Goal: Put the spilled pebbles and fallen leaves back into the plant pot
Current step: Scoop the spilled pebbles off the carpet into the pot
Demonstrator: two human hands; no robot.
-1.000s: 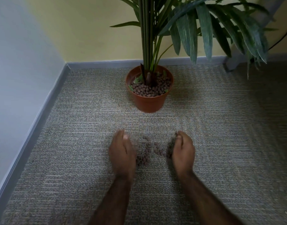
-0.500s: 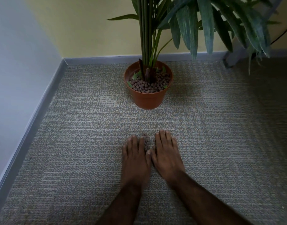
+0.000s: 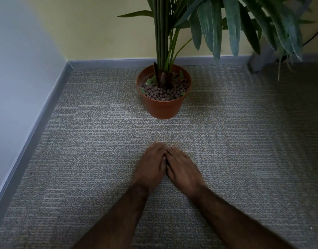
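A terracotta plant pot stands on the grey carpet near the back wall. Brown pebbles and a few green leaf bits lie inside it around the palm's stems. In front of the pot, my left hand and my right hand lie side by side on the carpet. Their fingers curl inward and meet, cupped over the spot where the spilled pebbles lay. Those pebbles are hidden under my hands, and none show on the carpet around them.
A grey skirting board runs along the left wall and the back wall. Long green leaves hang over the area right of the pot. A grey furniture leg and a dark cable sit at the back right.
My hands came together from either side of the loose pebbles, lay flat over them, and now curl against each other. The pebbles have gone out of sight.
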